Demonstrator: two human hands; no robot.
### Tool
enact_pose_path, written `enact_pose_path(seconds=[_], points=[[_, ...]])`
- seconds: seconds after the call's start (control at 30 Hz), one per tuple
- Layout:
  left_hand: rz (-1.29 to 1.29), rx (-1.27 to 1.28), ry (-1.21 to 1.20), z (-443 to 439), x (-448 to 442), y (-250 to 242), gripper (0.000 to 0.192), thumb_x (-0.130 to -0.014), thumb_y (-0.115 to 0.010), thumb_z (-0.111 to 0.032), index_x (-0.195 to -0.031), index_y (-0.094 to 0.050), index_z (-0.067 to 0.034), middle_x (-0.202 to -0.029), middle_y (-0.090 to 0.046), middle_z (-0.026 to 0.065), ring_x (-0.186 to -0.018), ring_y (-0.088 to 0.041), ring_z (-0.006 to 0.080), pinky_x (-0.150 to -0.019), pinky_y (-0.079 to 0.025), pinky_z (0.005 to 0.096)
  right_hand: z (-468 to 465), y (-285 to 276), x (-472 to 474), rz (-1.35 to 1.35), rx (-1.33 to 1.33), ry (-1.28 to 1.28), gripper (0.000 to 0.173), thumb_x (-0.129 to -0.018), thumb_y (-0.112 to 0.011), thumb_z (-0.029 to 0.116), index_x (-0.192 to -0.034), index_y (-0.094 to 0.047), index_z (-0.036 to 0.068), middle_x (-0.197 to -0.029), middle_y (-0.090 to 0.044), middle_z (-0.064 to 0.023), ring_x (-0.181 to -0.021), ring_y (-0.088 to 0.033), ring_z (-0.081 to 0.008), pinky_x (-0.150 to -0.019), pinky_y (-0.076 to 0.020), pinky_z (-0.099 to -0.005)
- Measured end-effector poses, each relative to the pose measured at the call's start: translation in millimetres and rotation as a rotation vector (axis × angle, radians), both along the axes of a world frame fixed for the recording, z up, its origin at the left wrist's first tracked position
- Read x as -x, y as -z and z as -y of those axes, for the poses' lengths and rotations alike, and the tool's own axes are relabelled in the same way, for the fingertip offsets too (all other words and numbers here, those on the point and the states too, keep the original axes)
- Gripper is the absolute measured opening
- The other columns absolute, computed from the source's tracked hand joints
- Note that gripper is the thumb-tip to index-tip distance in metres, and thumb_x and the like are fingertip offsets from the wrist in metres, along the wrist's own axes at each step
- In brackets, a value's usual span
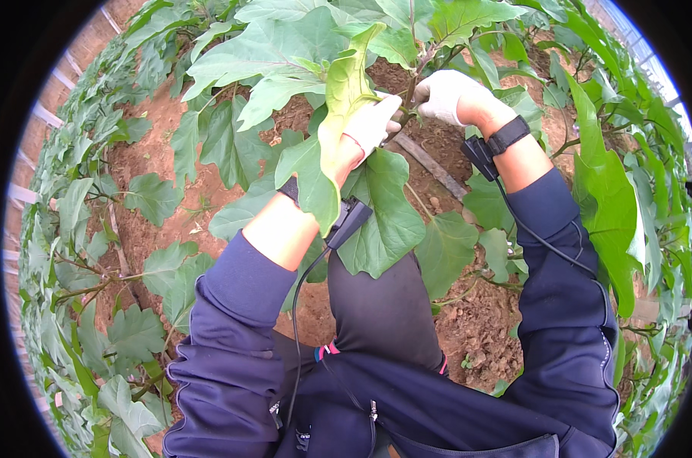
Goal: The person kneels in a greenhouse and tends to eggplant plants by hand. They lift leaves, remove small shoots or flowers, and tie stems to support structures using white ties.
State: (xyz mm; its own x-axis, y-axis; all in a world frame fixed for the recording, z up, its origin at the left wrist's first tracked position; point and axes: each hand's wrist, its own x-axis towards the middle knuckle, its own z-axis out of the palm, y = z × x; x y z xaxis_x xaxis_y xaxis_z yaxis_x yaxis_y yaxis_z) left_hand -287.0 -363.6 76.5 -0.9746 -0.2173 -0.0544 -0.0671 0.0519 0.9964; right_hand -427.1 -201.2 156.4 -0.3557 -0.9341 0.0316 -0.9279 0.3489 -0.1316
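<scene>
An eggplant plant with broad lobed leaves (271, 48) and a purplish stem (413, 86) stands before me. My left hand (374, 121), in a white glove, has its fingers curled at the left side of the stem, by a leaf stalk; a yellow-green leaf (341, 86) lies over the wrist and hides part of the hand. My right hand (444, 96), also gloved in white, is at the right side of the stem with its fingers bent in. The fingertips of both hands are partly hidden, so whether either grips the stem is unclear.
Rows of similar plants (151, 200) run along the left and right over reddish soil (477, 343). A narrow grey strip (429, 166) lies on the ground behind the stem. A large leaf (609, 212) hangs close to my right sleeve. Cables run from devices strapped to both wrists.
</scene>
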Motion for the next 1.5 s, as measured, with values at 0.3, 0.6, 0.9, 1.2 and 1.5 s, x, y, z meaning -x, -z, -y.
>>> enact_pose_path(seconds=[0.3, 0.6, 0.9, 1.2, 1.5], points=[[-0.012, 0.012, 0.028, 2, -2, 3, 0.062, -0.104, -0.055, -0.048, -0.143, -0.052, 0.0, -0.137, -0.063, 0.0132, -0.112, -0.066, 0.0254, -0.086, -0.053, 0.0346, -1, -1, -5, 0.098, 0.005, 0.072, 0.033, -0.085, -0.066, 0.025, -0.108, -0.076, 0.004, -0.093, -0.076, -0.0159, -0.083, -0.073, -0.0298, -0.079, -0.0567, -0.0392], [0.015, 0.058, 0.069, 6, -3, 5, 0.06, -0.103, -0.057, -0.047, -0.143, -0.051, -0.003, -0.139, -0.06, 0.0128, -0.114, -0.065, 0.026, -0.083, -0.053, 0.0341, 12, -4, -6, 0.449, -0.102, 0.321, 0.028, -0.095, -0.063, 0.023, -0.108, -0.074, 0.001, -0.08, -0.076, -0.0079, -0.061, -0.072, -0.017, -0.061, -0.0575, -0.0322], [-0.007, 0.015, 0.05, 1, -3, 4, 0.061, -0.103, -0.057, -0.048, -0.143, -0.051, -0.003, -0.139, -0.06, 0.0109, -0.115, -0.065, 0.0248, -0.086, -0.053, 0.0342, 7, -8, 0, 0.652, -0.124, 0.37, 0.032, -0.091, -0.067, 0.02, -0.115, -0.07, -0.001, -0.087, -0.075, -0.0086, -0.066, -0.073, -0.0175, -0.059, -0.0596, -0.0321], [0.024, 0.015, 0.064, 0, -5, -4, 0.059, -0.103, -0.057, -0.048, -0.141, -0.054, -0.003, -0.136, -0.062, 0.0107, -0.112, -0.066, 0.0213, -0.088, -0.053, 0.033, 7, -8, 10, 0.732, -0.165, 0.385, 0.033, -0.096, -0.065, 0.021, -0.123, -0.067, 0.001, -0.093, -0.075, -0.0093, -0.071, -0.074, -0.0182, -0.059, -0.0607, -0.0332], [0.053, 0.025, 0.053, -1, -5, -6, 0.057, -0.104, -0.057, -0.045, -0.14, -0.056, -0.002, -0.132, -0.067, 0.0115, -0.11, -0.067, 0.0218, -0.09, -0.054, 0.0332, 23, -9, -1, 0.439, -0.283, 0.342, 0.025, -0.095, -0.061, 0.02, -0.106, -0.073, 0.001, -0.092, -0.078, -0.0108, -0.075, -0.077, -0.0214, -0.065, -0.0604, -0.0361]])
